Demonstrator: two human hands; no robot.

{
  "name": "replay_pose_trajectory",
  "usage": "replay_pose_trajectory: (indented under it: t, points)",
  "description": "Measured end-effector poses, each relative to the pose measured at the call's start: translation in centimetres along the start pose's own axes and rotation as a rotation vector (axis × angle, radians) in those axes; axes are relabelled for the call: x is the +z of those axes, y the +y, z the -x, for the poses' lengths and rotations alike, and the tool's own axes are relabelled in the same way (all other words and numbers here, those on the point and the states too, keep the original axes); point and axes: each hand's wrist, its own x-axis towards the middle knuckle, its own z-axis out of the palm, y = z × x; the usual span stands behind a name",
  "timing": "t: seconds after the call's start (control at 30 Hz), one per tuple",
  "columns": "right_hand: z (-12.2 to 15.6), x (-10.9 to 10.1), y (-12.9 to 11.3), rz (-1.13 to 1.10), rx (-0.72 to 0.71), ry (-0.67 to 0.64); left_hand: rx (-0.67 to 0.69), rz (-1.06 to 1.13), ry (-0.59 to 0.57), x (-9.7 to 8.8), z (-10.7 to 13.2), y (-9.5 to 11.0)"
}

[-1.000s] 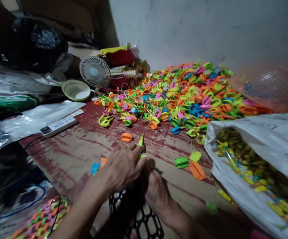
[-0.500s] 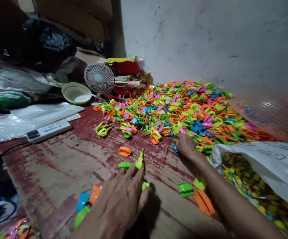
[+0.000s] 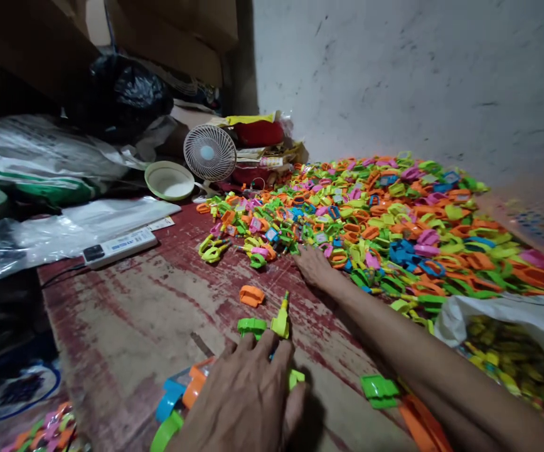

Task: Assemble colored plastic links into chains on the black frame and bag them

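Note:
My left hand (image 3: 248, 402) lies palm down on the worn red floor (image 3: 159, 314), its fingers spread over a few blue, orange and green plastic pieces (image 3: 182, 392). A yellow-green piece (image 3: 281, 321) stands at its fingertips, with a green piece (image 3: 251, 326) beside it. My right hand (image 3: 314, 267) is stretched far forward, and its fingertips are in the near edge of a big pile of coloured plastic pieces (image 3: 394, 213). The pile hides whether those fingers grip anything.
A white sack (image 3: 511, 314) of yellow pieces lies open at the right. A blurred pink mesh basket (image 3: 530, 207) sits behind it. A small fan (image 3: 209, 152), a pale bowl (image 3: 169, 180), a power strip (image 3: 118, 247) and plastic bags (image 3: 41, 238) line the left. Loose orange (image 3: 251, 295) and green pieces (image 3: 378, 387) lie on the floor.
My right hand left my left hand, reached to the pile's edge, then slid left along it. My left hand dropped flat over the loose pieces. The view has shifted forward.

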Motion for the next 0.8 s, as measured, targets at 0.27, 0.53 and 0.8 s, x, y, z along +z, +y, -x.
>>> replay_pose_trajectory:
  t: [0.27, 0.53, 0.8]
  points:
    - [4.8, -5.1, 2.3, -0.224, 0.151, 0.186, -0.057, 0.17, -0.22, -0.2, -0.5, 0.2]
    - [17.3, -3.4, -2.2, -0.605, 0.484, 0.207, -0.073, 0.285, -0.617, -3.7, -5.4, -0.7]
    - [23.2, -9.6, -4.2, -0.195, 0.523, 0.075, -0.123, 0.212, -0.575, -4.8, -6.5, -0.3]
